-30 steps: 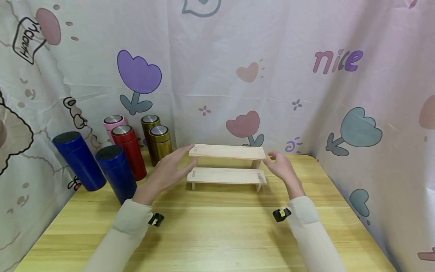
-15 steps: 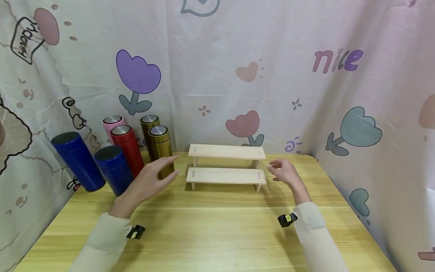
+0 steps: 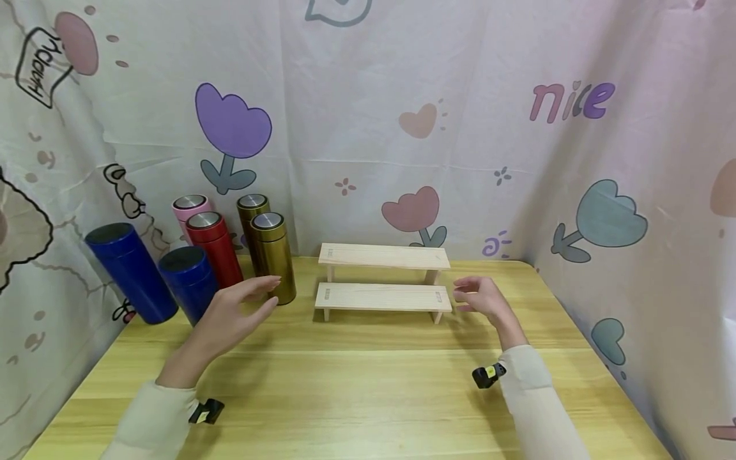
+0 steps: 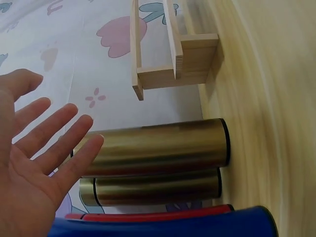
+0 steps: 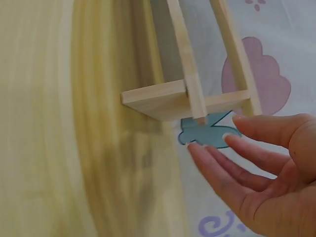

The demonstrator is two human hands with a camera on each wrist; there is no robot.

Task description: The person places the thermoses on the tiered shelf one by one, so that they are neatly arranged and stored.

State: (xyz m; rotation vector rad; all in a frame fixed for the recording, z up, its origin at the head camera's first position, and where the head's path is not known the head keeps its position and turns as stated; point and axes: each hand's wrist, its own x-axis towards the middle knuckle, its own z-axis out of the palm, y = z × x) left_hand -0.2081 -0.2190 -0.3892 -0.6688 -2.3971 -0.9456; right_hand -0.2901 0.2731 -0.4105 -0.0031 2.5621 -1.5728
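My left hand (image 3: 227,319) is held over the table in front of the bottles, its fingers spread and nothing in its grasp. In the left wrist view, the nearer gold thermos bottle (image 4: 158,150) lies just past its fingertips. My right hand (image 3: 483,297) hovers beside the right end of a two-step wooden rack (image 3: 382,296), fingers loosely bent and holding nothing. The right wrist view has the rack's end (image 5: 158,98) a short way off those fingertips. Both shelves of the rack are bare.
Left of the rack stand a red thermos (image 3: 214,246), a pink thermos (image 3: 191,206), a darker gold thermos (image 3: 253,204) and two blue thermoses, one at the far left (image 3: 132,275), the other (image 3: 188,281) partly behind my left hand. A printed curtain (image 3: 345,115) surrounds the wooden table (image 3: 368,396).
My left hand has drawn back from the rack's left end, moving left and nearer to me. The right hand has slipped slightly right and down from the rack. The rack stays put.
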